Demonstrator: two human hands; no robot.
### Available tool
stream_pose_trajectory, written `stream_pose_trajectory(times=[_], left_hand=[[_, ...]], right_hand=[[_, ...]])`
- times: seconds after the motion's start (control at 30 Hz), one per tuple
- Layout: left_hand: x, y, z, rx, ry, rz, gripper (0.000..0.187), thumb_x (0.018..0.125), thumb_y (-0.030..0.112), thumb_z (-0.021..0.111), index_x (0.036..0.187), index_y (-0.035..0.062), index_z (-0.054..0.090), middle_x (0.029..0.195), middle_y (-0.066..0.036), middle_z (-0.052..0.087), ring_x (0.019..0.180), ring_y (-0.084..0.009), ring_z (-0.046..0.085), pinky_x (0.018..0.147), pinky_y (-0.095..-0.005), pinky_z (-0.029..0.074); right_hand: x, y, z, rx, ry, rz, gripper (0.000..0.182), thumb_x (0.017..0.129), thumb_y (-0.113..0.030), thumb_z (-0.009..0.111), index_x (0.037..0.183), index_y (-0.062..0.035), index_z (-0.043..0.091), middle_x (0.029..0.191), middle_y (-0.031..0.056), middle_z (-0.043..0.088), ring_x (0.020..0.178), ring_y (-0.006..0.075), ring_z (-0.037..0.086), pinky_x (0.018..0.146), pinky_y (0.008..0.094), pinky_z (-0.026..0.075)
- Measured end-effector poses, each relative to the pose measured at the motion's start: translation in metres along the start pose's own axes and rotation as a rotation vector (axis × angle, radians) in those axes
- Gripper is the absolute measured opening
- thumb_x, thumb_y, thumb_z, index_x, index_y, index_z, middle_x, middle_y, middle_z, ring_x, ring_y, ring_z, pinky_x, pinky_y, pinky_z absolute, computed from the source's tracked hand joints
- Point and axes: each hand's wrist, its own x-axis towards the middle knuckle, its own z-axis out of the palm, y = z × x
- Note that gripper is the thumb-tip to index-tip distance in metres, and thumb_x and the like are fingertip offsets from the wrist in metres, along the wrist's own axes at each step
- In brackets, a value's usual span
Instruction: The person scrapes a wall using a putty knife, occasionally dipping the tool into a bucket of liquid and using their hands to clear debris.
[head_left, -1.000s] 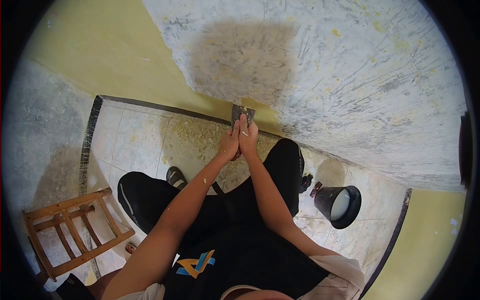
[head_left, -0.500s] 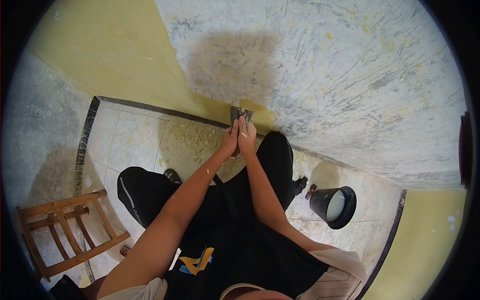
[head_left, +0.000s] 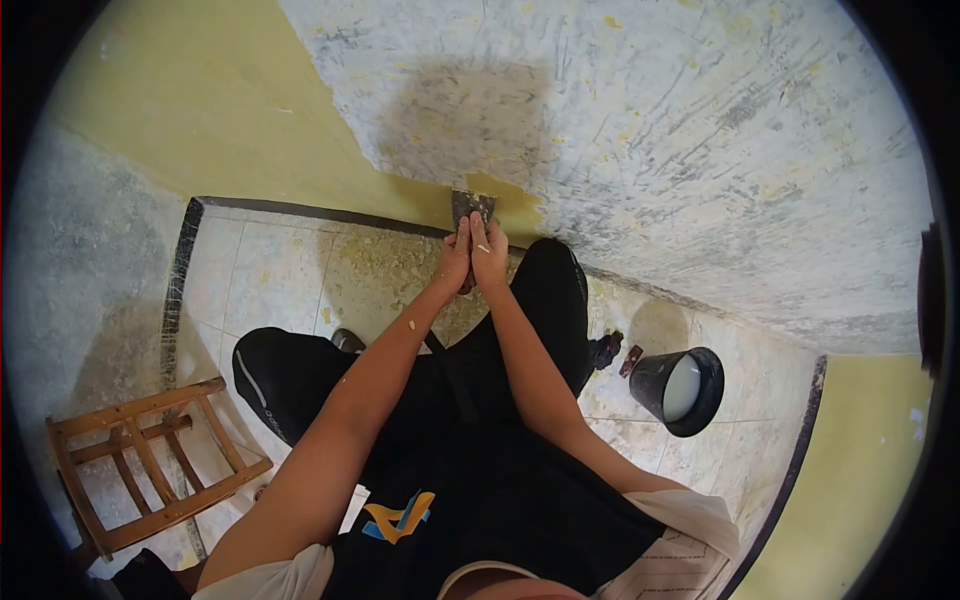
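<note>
Both my hands grip one scraper, whose flat, paint-specked blade [head_left: 473,203] rests against the lower wall. My left hand [head_left: 455,262] and my right hand [head_left: 489,256] press together around its handle, fingers pointing toward the blade. Most of the handle is hidden by the hands. Around the blade is a strip of yellow paint [head_left: 515,205] low on the wall. Above it spreads a bare, whitish, scratched wall surface [head_left: 650,130]. Pale flakes stick to my hands and forearm.
Paint scrapings [head_left: 375,270] litter the floor tiles below the wall. On the right stands a black bucket [head_left: 655,385] with whitish liquid, near a dark crumpled item [head_left: 605,350]. A wooden slatted frame [head_left: 150,430] is at the left. My bent knees flank my arms.
The view has shifted slightly, so the bucket and wall appear higher. Both hands stay on the scraper, its blade still at about the same part of the yellow strip.
</note>
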Motion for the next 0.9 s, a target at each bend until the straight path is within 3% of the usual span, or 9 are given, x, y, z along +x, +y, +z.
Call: stream_pose_trajectory(times=[0.23, 0.43, 0.5, 0.57, 0.6, 0.63, 0.7, 0.77, 0.9], left_hand=[[0.010, -0.012, -0.006, 0.073, 0.010, 0.000, 0.080, 0.097, 0.079, 0.041, 0.089, 0.0041, 0.066, 0.076, -0.007, 0.065, 0.065, -0.0150, 0.062, 0.056, -0.0314, 0.049], [0.009, -0.010, 0.001, 0.024, 0.095, 0.147, 0.085, 0.096, 0.080, 0.042, 0.096, -0.0003, 0.070, 0.077, -0.008, 0.068, 0.065, -0.0172, 0.064, 0.056, -0.0332, 0.051], [0.012, -0.011, -0.003, 0.093, 0.047, 0.056, 0.088, 0.096, 0.080, 0.043, 0.121, -0.0016, 0.066, 0.095, -0.011, 0.070, 0.084, -0.0202, 0.066, 0.072, -0.0338, 0.053], [0.010, -0.010, 0.000, 0.043, 0.050, 0.040, 0.088, 0.096, 0.080, 0.043, 0.123, -0.0009, 0.065, 0.095, -0.011, 0.070, 0.085, -0.0210, 0.066, 0.073, -0.0339, 0.053], [0.007, -0.008, 0.004, -0.006, 0.050, 0.018, 0.088, 0.095, 0.080, 0.044, 0.125, -0.0002, 0.065, 0.096, -0.010, 0.070, 0.086, -0.0219, 0.066, 0.074, -0.0339, 0.053], [0.000, -0.004, 0.011, -0.006, 0.052, 0.020, 0.088, 0.095, 0.080, 0.044, 0.125, -0.0002, 0.065, 0.096, -0.010, 0.070, 0.086, -0.0219, 0.066, 0.074, -0.0339, 0.053], [-0.007, 0.002, 0.021, -0.137, 0.147, 0.118, 0.082, 0.098, 0.076, 0.045, 0.105, -0.0018, 0.071, 0.088, -0.011, 0.069, 0.075, -0.0194, 0.066, 0.061, -0.0343, 0.053], [0.004, -0.001, 0.019, -0.151, 0.129, 0.113, 0.082, 0.098, 0.075, 0.046, 0.107, -0.0025, 0.070, 0.090, -0.012, 0.069, 0.075, -0.0187, 0.066, 0.060, -0.0336, 0.052], [0.007, -0.001, 0.007, -0.060, 0.079, 0.117, 0.083, 0.098, 0.075, 0.047, 0.109, -0.0043, 0.069, 0.087, -0.012, 0.069, 0.072, -0.0173, 0.064, 0.059, -0.0318, 0.052]], right_hand=[[0.005, 0.015, -0.005, -0.169, -0.068, -0.044, 0.048, 0.110, -0.037, 0.050, 0.082, 0.0009, 0.053, 0.071, 0.0130, 0.069, 0.068, 0.0196, 0.069, 0.063, 0.0331, 0.053], [0.008, 0.015, 0.001, -0.116, -0.034, -0.064, 0.048, 0.110, -0.036, 0.051, 0.079, 0.0011, 0.052, 0.065, 0.0106, 0.064, 0.065, 0.0191, 0.067, 0.059, 0.0345, 0.051], [0.009, 0.019, 0.000, -0.046, -0.044, -0.067, 0.049, 0.109, -0.036, 0.053, 0.077, 0.0018, 0.052, 0.063, 0.0099, 0.061, 0.063, 0.0186, 0.066, 0.057, 0.0352, 0.050], [0.013, 0.023, -0.008, -0.400, 0.066, -0.133, 0.054, 0.108, -0.036, 0.056, 0.071, 0.0031, 0.050, 0.061, 0.0099, 0.058, 0.058, 0.0178, 0.061, 0.054, 0.0370, 0.047], [0.013, 0.020, -0.007, -0.398, 0.064, -0.135, 0.054, 0.108, -0.036, 0.056, 0.071, 0.0031, 0.050, 0.061, 0.0099, 0.058, 0.058, 0.0178, 0.061, 0.054, 0.0370, 0.047], [0.011, 0.015, -0.006, -0.385, 0.059, -0.134, 0.056, 0.107, -0.036, 0.057, 0.069, 0.0036, 0.050, 0.060, 0.0102, 0.058, 0.056, 0.0172, 0.058, 0.053, 0.0376, 0.045], [0.010, 0.005, -0.005, -0.367, 0.054, -0.138, 0.057, 0.107, -0.037, 0.057, 0.067, 0.0041, 0.050, 0.060, 0.0105, 0.057, 0.055, 0.0167, 0.055, 0.052, 0.0383, 0.043], [0.011, -0.003, -0.005, -0.527, 0.070, -0.194, 0.057, 0.107, -0.038, 0.057, 0.069, 0.0041, 0.051, 0.059, 0.0095, 0.055, 0.056, 0.0159, 0.053, 0.052, 0.0379, 0.043], [0.008, 0.000, 0.006, -0.419, 0.082, -0.179, 0.058, 0.107, -0.039, 0.057, 0.068, 0.0036, 0.050, 0.058, 0.0098, 0.056, 0.055, 0.0158, 0.052, 0.051, 0.0380, 0.042]])
